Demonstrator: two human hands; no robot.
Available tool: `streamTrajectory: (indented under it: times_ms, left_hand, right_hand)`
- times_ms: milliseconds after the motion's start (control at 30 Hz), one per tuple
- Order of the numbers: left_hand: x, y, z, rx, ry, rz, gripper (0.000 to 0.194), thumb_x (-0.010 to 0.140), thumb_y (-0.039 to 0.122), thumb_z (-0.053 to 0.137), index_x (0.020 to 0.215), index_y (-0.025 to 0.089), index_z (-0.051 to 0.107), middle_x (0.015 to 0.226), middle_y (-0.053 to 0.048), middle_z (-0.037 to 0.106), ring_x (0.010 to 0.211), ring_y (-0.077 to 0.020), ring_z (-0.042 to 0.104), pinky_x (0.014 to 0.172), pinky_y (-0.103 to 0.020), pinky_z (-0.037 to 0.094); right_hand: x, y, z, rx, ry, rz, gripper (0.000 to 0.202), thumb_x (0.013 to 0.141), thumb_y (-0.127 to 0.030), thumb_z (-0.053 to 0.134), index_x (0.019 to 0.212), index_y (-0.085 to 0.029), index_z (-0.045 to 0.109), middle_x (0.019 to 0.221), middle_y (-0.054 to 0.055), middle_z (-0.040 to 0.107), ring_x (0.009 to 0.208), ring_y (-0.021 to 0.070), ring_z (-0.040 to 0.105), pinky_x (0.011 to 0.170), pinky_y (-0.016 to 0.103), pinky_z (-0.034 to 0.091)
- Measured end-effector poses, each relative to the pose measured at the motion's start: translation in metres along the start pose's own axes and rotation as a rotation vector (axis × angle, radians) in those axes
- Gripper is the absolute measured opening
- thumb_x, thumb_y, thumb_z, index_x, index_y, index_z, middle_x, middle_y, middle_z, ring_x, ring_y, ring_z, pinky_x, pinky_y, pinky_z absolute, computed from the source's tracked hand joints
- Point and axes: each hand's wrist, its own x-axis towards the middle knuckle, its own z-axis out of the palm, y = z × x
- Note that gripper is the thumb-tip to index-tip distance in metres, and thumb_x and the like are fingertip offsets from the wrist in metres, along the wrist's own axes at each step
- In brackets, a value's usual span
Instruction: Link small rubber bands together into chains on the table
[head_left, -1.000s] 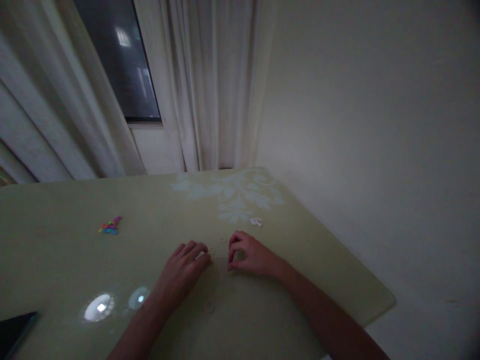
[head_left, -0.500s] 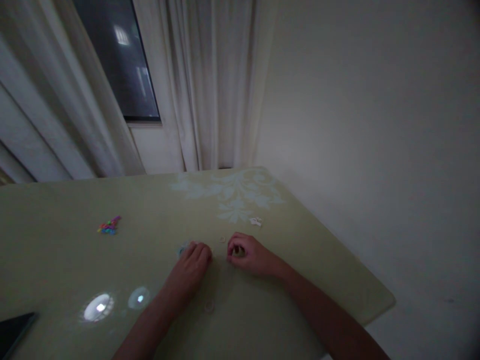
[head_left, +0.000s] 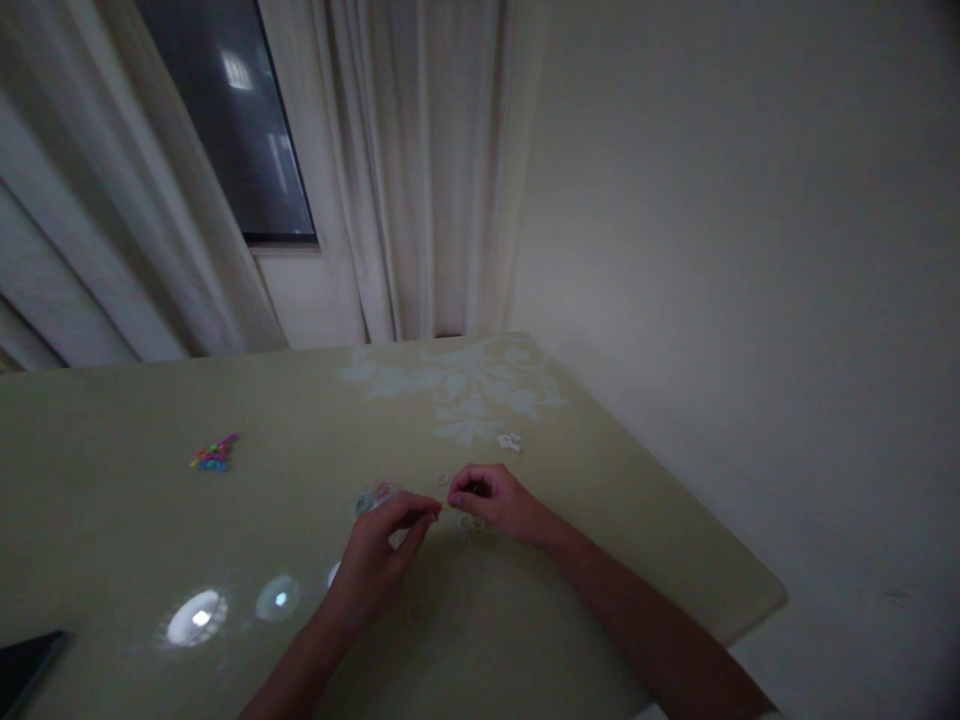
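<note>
My left hand (head_left: 386, 540) is raised a little over the table, thumb and fingertips pinched; whatever is between them is too small to name. Close on its right, my right hand (head_left: 501, 503) also pinches, its fingertips nearly meeting the left ones, and I cannot make out what it grips. Beside the left knuckles lies a cluster of small pale and pinkish rings (head_left: 363, 502). Below the right fingers are several pale rings (head_left: 466, 523). One loose ring (head_left: 443, 480) sits just beyond the hands, and another faint ring (head_left: 416, 611) lies nearer to me.
A pile of small bright-coloured pieces (head_left: 214, 456) lies on the table (head_left: 135, 540) at left. Small white pieces (head_left: 509, 442) are beyond my right hand. A dark flat object (head_left: 28, 665) reaches in at lower left. Wall and curtains border the table.
My left hand has lifted and turned from the ring cluster toward the right hand, uncovering more rings. The right fingers have tightened into a pinch, and rings now show beneath them.
</note>
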Motion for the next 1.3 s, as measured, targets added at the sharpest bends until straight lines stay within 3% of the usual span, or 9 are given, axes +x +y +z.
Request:
streamTrajectory:
  times_ms: [267,400,500,633,733,933,1033,1133,1300]
  left_hand:
    - [-0.008,-0.012,0.007,0.087,0.134,0.075,0.024,0.094,0.025,0.064,0.11,0.027,0.082,0.093,-0.004,0.085,0.074,-0.0187,0.08,0.074,-0.028,0.065]
    - [-0.005,-0.01,0.005,0.09,0.154,0.097,0.017,0.093,0.026,0.068,0.101,0.027,0.082,0.089,-0.002,0.084,0.072,-0.017,0.079,0.072,-0.026,0.064]
    - [-0.003,-0.01,0.003,0.088,0.192,0.073,0.011,0.091,0.028,0.07,0.096,0.026,0.08,0.087,-0.001,0.082,0.074,-0.0164,0.078,0.072,-0.024,0.063]
    - [-0.004,-0.013,0.002,0.081,0.185,0.05,0.009,0.092,0.028,0.07,0.095,0.025,0.078,0.086,-0.001,0.081,0.075,-0.0163,0.078,0.072,-0.024,0.062]
    - [-0.004,-0.016,0.002,0.087,0.164,0.034,0.01,0.093,0.029,0.068,0.096,0.025,0.077,0.087,-0.001,0.081,0.074,-0.016,0.078,0.074,-0.025,0.062]
    - [-0.005,-0.014,0.0,0.09,0.163,0.049,0.01,0.092,0.027,0.068,0.096,0.026,0.078,0.086,0.0,0.081,0.073,-0.0151,0.077,0.072,-0.023,0.061]
    - [-0.005,-0.013,-0.001,0.09,0.152,0.066,0.012,0.092,0.025,0.068,0.097,0.027,0.079,0.086,0.001,0.082,0.075,-0.0152,0.078,0.071,-0.022,0.062]
    - [-0.005,-0.013,0.0,0.09,0.129,0.109,0.015,0.092,0.025,0.07,0.101,0.03,0.081,0.091,0.001,0.084,0.08,-0.0166,0.08,0.076,-0.024,0.063]
    - [-0.01,-0.011,0.007,0.044,0.134,0.147,0.023,0.092,0.022,0.07,0.11,0.032,0.082,0.1,0.0,0.085,0.085,-0.0189,0.082,0.08,-0.026,0.065]
  right_hand:
    - [-0.001,0.001,0.014,0.113,-0.013,0.007,0.042,0.08,-0.057,0.081,0.089,-0.016,0.075,0.078,0.002,0.068,0.07,0.0148,0.058,0.069,0.028,0.044]
    - [-0.002,-0.004,0.01,0.108,-0.041,-0.004,0.038,0.083,-0.055,0.08,0.088,-0.017,0.075,0.077,0.001,0.066,0.07,0.0145,0.056,0.068,0.028,0.042]
    - [-0.002,-0.008,-0.012,-0.098,-0.052,-0.054,0.027,0.085,-0.045,0.08,0.09,-0.019,0.078,0.079,0.0,0.064,0.069,0.0135,0.054,0.066,0.026,0.041]
    - [-0.004,-0.008,-0.04,-0.481,-0.15,-0.104,0.013,0.076,-0.025,0.088,0.085,-0.02,0.08,0.085,0.0,0.059,0.074,0.0132,0.054,0.069,0.025,0.04]
    - [-0.006,-0.006,-0.042,-0.604,-0.189,-0.086,0.011,0.077,-0.017,0.086,0.085,-0.02,0.08,0.09,0.001,0.06,0.084,0.0156,0.058,0.077,0.026,0.043]
    - [-0.008,-0.004,-0.033,-0.717,-0.225,-0.078,0.01,0.078,-0.013,0.082,0.084,-0.018,0.078,0.091,0.002,0.062,0.086,0.0175,0.059,0.078,0.027,0.043]
    - [-0.007,-0.006,-0.035,-0.653,-0.176,-0.142,0.008,0.079,-0.013,0.081,0.085,-0.018,0.077,0.09,0.002,0.061,0.084,0.0157,0.058,0.077,0.026,0.042]
    - [-0.005,-0.011,-0.032,-0.44,-0.086,-0.174,0.008,0.083,-0.024,0.082,0.087,-0.019,0.078,0.085,0.0,0.057,0.071,0.0117,0.052,0.066,0.024,0.039]
    - [-0.008,-0.021,-0.007,-0.13,-0.042,-0.201,0.025,0.084,-0.042,0.082,0.085,-0.018,0.077,0.084,-0.001,0.054,0.062,0.0087,0.045,0.056,0.024,0.033]
